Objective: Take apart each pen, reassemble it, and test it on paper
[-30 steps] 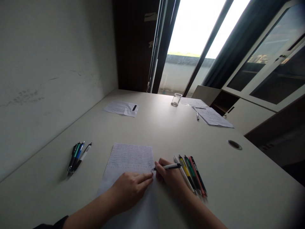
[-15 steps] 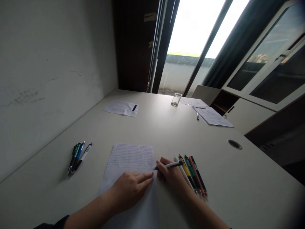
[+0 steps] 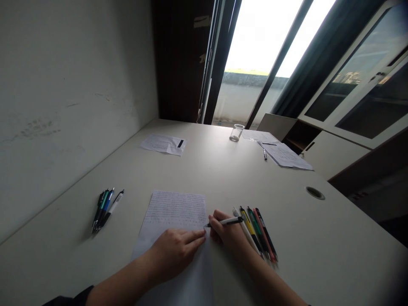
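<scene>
A sheet of paper (image 3: 178,208) lies on the table in front of me, its upper part covered with rows of handwriting and its lower part blank. My left hand (image 3: 178,250) rests flat across the sheet, fingers stretched toward its right edge. Between the fingers of my right hand (image 3: 226,233) is a white and black pen (image 3: 230,221), tilted, its tip at the sheet's right edge near my left fingertips. Just right of that hand several pens (image 3: 255,227) lie side by side, in white, yellow, green, red and black.
Another bunch of pens (image 3: 103,210) lies at the left by the wall. Farther back are a creased paper (image 3: 162,144), a glass jar (image 3: 236,132), a stack of papers (image 3: 283,154) and a single pen (image 3: 264,154). A round cable hole (image 3: 315,193) is at the right.
The pen in my right hand has shifted very slightly at its back end. Otherwise both hands and the sheet stay in place; the view has moved a little.
</scene>
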Demonstrator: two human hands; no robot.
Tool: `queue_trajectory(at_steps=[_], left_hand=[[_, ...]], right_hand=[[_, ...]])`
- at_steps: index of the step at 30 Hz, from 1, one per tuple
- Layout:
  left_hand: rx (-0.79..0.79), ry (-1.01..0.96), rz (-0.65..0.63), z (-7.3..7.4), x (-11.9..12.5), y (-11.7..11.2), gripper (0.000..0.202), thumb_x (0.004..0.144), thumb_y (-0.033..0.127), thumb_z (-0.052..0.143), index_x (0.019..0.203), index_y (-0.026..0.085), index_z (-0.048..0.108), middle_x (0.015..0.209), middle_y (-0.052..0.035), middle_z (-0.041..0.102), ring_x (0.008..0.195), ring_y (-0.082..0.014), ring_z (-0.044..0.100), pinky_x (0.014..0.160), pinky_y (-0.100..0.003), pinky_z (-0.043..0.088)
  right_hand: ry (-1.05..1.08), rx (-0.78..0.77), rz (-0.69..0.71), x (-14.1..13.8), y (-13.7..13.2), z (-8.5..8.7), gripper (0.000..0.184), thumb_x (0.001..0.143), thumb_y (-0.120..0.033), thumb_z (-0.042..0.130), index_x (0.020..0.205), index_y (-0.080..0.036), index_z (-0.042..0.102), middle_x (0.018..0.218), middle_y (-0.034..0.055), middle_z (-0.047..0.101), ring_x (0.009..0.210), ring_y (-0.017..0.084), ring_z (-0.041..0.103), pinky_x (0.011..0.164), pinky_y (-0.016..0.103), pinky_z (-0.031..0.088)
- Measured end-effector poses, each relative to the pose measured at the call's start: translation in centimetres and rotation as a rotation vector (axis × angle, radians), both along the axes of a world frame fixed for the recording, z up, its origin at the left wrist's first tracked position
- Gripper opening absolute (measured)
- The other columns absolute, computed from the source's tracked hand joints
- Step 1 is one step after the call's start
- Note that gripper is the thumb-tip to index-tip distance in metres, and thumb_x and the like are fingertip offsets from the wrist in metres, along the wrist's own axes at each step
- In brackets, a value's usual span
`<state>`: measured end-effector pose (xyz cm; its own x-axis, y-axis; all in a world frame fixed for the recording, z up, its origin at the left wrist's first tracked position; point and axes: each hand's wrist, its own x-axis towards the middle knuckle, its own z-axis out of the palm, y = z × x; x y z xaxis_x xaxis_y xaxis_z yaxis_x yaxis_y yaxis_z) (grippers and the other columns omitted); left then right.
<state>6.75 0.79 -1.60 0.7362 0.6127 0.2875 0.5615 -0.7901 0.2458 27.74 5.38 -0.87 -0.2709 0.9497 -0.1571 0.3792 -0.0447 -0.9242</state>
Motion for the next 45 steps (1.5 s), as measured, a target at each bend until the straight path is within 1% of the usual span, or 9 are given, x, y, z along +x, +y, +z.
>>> queue_trajectory(at_steps=[6, 12, 20, 28, 31, 34, 38, 41, 45], left_hand=[[0.003, 0.030, 0.003, -0.3, 0.0, 0.0, 0.039, 0.094, 0.014, 0.044, 0.131, 0.017, 0.055, 0.136, -0.0099, 0.061, 0.103, -0.0216, 0.069, 0.089, -0.036, 0.058], [-0.019, 0.030, 0.006, -0.5, -0.2, 0.0, 0.044, 0.091, 0.012, 0.045, 0.133, 0.020, 0.053, 0.137, -0.0093, 0.059, 0.102, -0.0216, 0.069, 0.086, -0.036, 0.058], [-0.013, 0.037, 0.013, -0.4, -0.3, -0.2, 0.038, 0.091, 0.012, 0.047, 0.127, 0.020, 0.056, 0.135, -0.0082, 0.061, 0.097, -0.0209, 0.069, 0.083, -0.035, 0.058], [-0.014, -0.026, -0.025, 0.3, -1.3, -0.7, 0.032, 0.091, 0.009, 0.049, 0.119, 0.019, 0.061, 0.124, -0.0084, 0.067, 0.095, -0.0190, 0.067, 0.084, -0.033, 0.057], [0.017, -0.035, -0.079, 1.4, -2.3, -1.2, 0.030, 0.091, 0.007, 0.048, 0.115, 0.019, 0.063, 0.115, -0.0083, 0.070, 0.090, -0.0184, 0.066, 0.080, -0.032, 0.056], [0.035, -0.090, -0.062, 2.1, -3.8, -1.8, 0.028, 0.093, 0.006, 0.045, 0.110, 0.019, 0.064, 0.108, -0.0074, 0.071, 0.086, -0.0167, 0.066, 0.079, -0.031, 0.055], [0.043, -0.168, 0.037, 2.2, -6.5, -2.2, 0.028, 0.094, 0.007, 0.046, 0.112, 0.019, 0.064, 0.101, -0.0069, 0.072, 0.087, -0.0164, 0.065, 0.077, -0.030, 0.055], [0.080, -0.196, 0.128, 2.1, -9.4, -1.9, 0.026, 0.095, 0.009, 0.048, 0.113, 0.020, 0.064, 0.095, -0.0063, 0.071, 0.085, -0.0163, 0.065, 0.077, -0.029, 0.054], [0.147, -0.243, 0.279, 1.7, -14.1, -1.3, 0.024, 0.095, 0.012, 0.049, 0.112, 0.019, 0.065, 0.095, -0.0067, 0.070, 0.086, -0.0164, 0.066, 0.079, -0.029, 0.053]], right_hand=[[-0.018, 0.002, 0.008, -0.1, -0.1, 0.4, 0.032, 0.089, -0.041, 0.050, 0.062, -0.023, 0.046, 0.050, -0.0032, 0.057, 0.045, 0.013, 0.050, 0.047, 0.023, 0.038], [0.052, 0.185, -0.213, 1.1, 0.2, -0.1, 0.038, 0.093, -0.045, 0.046, 0.063, -0.022, 0.048, 0.050, -0.0034, 0.052, 0.046, 0.013, 0.047, 0.049, 0.024, 0.036], [0.061, 0.259, -0.313, 1.3, 0.4, -1.1, 0.042, 0.095, -0.049, 0.043, 0.062, -0.022, 0.043, 0.052, -0.0047, 0.042, 0.050, 0.014, 0.040, 0.050, 0.026, 0.032], [0.087, 0.258, -0.296, 1.6, 0.5, -1.4, 0.043, 0.093, -0.053, 0.047, 0.064, -0.021, 0.045, 0.059, -0.0029, 0.045, 0.055, 0.014, 0.040, 0.053, 0.026, 0.033], [0.113, 0.257, -0.325, 1.7, 0.4, -1.6, 0.041, 0.092, -0.055, 0.048, 0.069, -0.021, 0.049, 0.058, -0.0038, 0.044, 0.053, 0.014, 0.040, 0.052, 0.026, 0.034], [0.129, 0.261, -0.334, 1.5, 0.3, -1.7, 0.038, 0.090, -0.055, 0.051, 0.100, -0.019, 0.056, 0.055, -0.0070, 0.043, 0.048, 0.013, 0.039, 0.049, 0.024, 0.033], [0.129, 0.319, -0.339, 1.3, -0.4, -1.5, 0.067, 0.089, -0.047, 0.056, 0.146, -0.021, 0.031, 0.054, -0.0102, 0.043, 0.047, 0.013, 0.042, 0.049, 0.023, 0.038], [0.123, 0.336, -0.338, 1.4, -1.2, -1.2, 0.072, 0.090, -0.043, 0.055, 0.152, -0.023, 0.025, 0.053, -0.0107, 0.041, 0.046, 0.012, 0.042, 0.047, 0.022, 0.038], [0.117, 0.342, -0.328, 1.7, -2.2, -0.7, 0.064, 0.088, -0.036, 0.054, 0.147, -0.023, 0.035, 0.054, -0.0104, 0.041, 0.045, 0.012, 0.041, 0.046, 0.021, 0.037]])
